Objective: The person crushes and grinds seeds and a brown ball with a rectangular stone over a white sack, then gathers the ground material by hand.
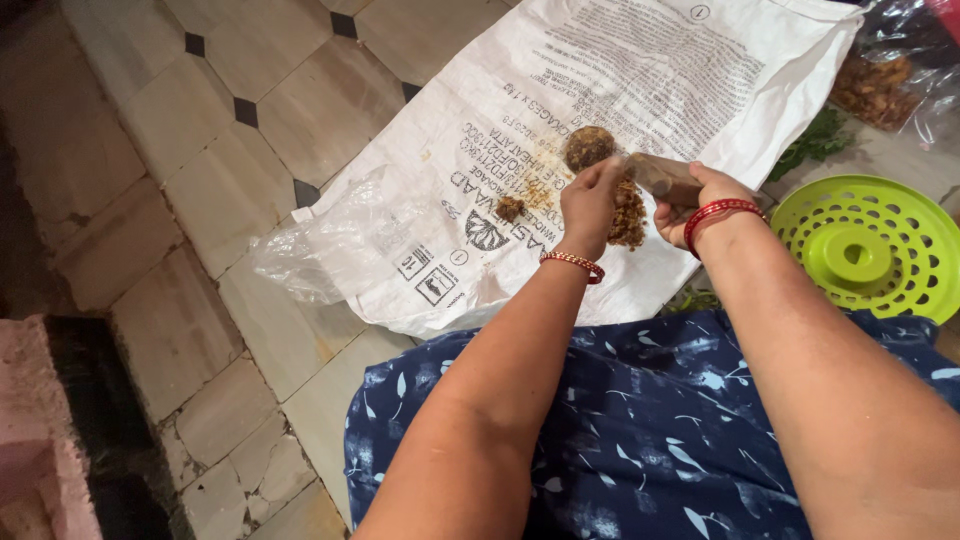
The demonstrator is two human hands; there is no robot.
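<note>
I was sitting on a floor (240,190) of big beige stone tiles with small dark diamond insets at the corners. Some tiles near my knee looked cracked and worn. Off to my left was a dark gap (100,420) beside a rough pinkish ledge (30,440). Light was soft and dim.
</note>
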